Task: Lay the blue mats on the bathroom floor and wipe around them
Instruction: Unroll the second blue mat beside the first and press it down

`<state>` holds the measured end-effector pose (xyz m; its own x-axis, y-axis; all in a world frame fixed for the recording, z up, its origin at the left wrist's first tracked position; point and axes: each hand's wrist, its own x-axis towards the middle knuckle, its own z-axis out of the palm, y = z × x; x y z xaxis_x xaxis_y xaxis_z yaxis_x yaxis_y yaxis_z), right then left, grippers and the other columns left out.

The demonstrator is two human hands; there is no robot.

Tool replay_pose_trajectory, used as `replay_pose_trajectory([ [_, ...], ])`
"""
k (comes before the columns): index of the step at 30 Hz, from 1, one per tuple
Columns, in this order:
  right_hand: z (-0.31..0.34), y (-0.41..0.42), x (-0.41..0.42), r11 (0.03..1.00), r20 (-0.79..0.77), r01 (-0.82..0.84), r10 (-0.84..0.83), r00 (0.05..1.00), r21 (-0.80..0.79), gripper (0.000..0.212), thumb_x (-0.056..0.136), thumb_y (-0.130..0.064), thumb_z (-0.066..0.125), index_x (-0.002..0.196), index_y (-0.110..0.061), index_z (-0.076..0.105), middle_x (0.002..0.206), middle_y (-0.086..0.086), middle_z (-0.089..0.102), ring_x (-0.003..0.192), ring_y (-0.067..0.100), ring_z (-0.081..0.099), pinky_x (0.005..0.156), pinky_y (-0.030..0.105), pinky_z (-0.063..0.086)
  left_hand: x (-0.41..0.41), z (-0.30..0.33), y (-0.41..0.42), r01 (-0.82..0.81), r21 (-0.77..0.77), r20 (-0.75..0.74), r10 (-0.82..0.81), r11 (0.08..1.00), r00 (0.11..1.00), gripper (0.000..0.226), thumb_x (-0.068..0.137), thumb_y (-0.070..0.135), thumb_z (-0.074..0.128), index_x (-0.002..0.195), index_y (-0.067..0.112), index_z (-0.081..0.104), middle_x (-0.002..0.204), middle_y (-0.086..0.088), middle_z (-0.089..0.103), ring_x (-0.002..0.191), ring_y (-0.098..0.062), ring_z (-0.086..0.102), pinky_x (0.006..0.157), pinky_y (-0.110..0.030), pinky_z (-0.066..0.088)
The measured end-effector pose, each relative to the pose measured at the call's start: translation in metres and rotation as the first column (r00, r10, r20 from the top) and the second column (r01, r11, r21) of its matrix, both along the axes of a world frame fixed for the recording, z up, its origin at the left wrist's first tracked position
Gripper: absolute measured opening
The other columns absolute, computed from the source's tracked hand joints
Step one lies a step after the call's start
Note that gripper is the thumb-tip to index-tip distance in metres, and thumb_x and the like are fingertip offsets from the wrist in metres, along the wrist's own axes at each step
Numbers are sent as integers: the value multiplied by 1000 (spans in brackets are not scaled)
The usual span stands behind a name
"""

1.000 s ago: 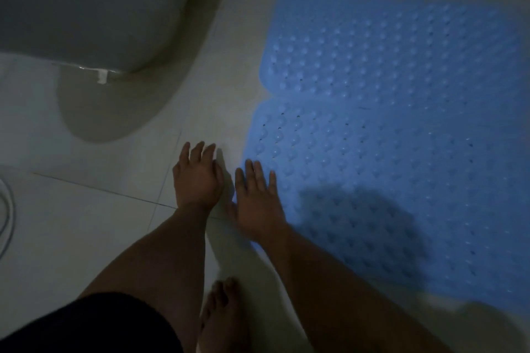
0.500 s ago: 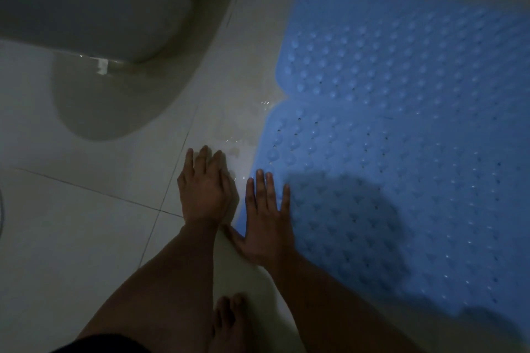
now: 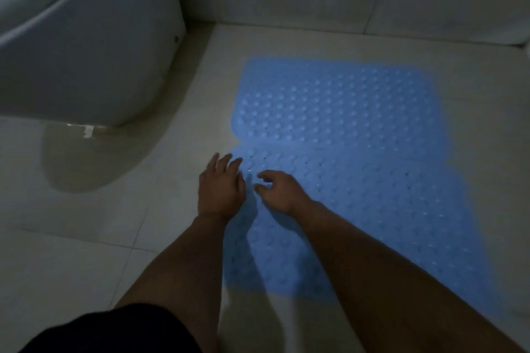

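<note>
Two blue mats [image 3: 358, 152] lie flat on the tiled floor [image 3: 71, 252] beside a toilet [image 3: 86, 51]. The left hand [image 3: 220, 186] rests flat at the mat's edge; the right hand [image 3: 279, 189] hovers over it, fingers curled.

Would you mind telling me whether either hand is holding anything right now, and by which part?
Nothing is held. The left hand lies flat at the near blue mat's left edge; the right hand hovers or rests on it, fingers loosely curled.
</note>
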<state>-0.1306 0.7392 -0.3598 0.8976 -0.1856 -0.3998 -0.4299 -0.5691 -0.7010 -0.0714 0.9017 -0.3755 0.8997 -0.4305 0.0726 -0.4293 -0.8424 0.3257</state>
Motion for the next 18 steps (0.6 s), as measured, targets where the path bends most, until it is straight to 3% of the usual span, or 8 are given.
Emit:
replay_pose_trajectory([
  [3, 11, -55, -19, 991, -58, 19, -27, 998, -129, 45, 93, -39, 66, 132, -17, 65, 135, 7, 65, 125, 24, 60, 108, 34, 45, -19, 4, -43, 94, 37, -47, -92, 995, 995, 54, 93, 38, 34, 135, 19, 63, 144, -10, 59, 142, -37, 45, 100, -55, 50],
  [6, 15, -97, -48, 970, -122, 23, -55, 991, -244, 44, 95, -41, 62, 134, -20, 62, 137, 7, 62, 126, 26, 58, 105, 33, 44, -42, 0, -79, 141, 119, -127, -126, 983, 984, 48, 99, 36, 41, 143, 22, 55, 154, -8, 48, 151, -33, 31, 110, -53, 39],
  [10, 9, -127, -84, 921, -171, 36, -110, 979, -387, 44, 96, -46, 56, 134, -25, 59, 139, 6, 56, 130, 29, 52, 108, 42, 44, -68, -10, -107, 208, 172, -176, -177, 963, 968, 52, 99, 40, 38, 145, 23, 52, 157, -7, 45, 153, -32, 27, 112, -50, 35],
  [18, -9, -144, -105, 880, -131, 42, -118, 984, -474, 42, 95, -48, 52, 130, -26, 61, 135, 5, 58, 128, 28, 51, 105, 45, 45, -80, -16, -131, 257, 209, -236, -207, 943, 950, 49, 105, 38, 40, 152, 22, 44, 163, -7, 35, 156, -32, 18, 118, -49, 28],
])
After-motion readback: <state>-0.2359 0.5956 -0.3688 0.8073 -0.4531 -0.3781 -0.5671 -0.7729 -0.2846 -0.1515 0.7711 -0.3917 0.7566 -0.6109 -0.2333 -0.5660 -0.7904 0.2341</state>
